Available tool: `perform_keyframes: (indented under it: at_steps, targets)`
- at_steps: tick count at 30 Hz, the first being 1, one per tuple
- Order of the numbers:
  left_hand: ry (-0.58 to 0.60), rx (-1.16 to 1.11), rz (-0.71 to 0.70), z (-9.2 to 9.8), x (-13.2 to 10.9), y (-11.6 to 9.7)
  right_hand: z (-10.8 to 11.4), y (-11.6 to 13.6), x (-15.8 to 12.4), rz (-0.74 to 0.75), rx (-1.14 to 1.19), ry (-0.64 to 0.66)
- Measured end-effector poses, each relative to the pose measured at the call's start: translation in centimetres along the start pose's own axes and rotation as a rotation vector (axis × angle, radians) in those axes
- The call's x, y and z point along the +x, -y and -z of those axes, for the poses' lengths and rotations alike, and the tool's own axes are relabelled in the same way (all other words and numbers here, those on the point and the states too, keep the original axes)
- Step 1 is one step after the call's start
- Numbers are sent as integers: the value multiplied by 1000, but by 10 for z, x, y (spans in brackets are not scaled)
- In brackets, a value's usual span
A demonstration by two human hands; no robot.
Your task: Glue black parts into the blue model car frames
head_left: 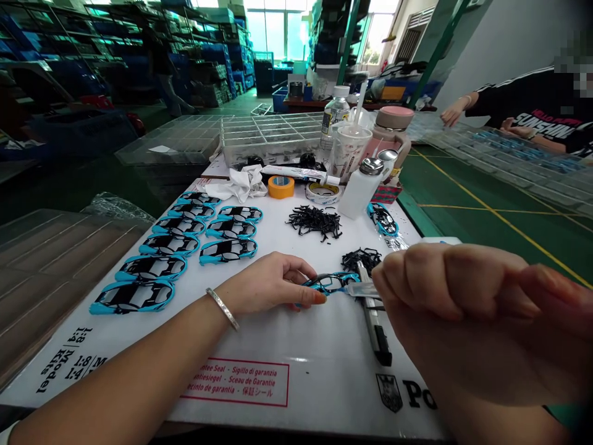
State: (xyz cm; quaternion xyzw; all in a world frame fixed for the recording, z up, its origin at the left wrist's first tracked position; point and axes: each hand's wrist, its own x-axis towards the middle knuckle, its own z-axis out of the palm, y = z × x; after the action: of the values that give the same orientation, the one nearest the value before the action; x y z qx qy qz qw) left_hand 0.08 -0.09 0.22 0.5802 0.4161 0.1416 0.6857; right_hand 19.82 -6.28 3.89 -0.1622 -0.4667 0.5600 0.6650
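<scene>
My left hand [273,285], with a bracelet at the wrist, pinches one end of a blue-and-black oval frame part [334,282] just above the white board. Close to the camera on the right, my right hand [463,309] is closed in a fist. A translucent narrow tube [364,289] sticks out from that fist, its end against or right beside the frame part; its far portion is hidden. Beneath the tube lies a utility knife [376,334]. Just behind it is a small pile of black strips [361,257].
Finished-looking rows of similar blue frame parts [134,295] lie at left. Another pile of black strips [315,222], orange tape [280,186], a white pump bottle [362,188], crumpled tissue [243,183] and a cup [349,148] stand farther back. A co-worker [532,111] sits at right.
</scene>
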Motion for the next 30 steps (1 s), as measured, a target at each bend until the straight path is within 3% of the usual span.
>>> perform_keyframes:
  at_steps: [8,14,21,30]
  targets:
    - [5,7,-1,1,-1,0,0,2,3,3,-64,54]
    - [4,11,-1,1,0,-1,-5,1,2,43,-40,0]
    - [1,15,0,2,0,-1,3,9,5,-58,-81,133]
    - [4,16,3,2,1,0,-1,2,2,1,-21,17]
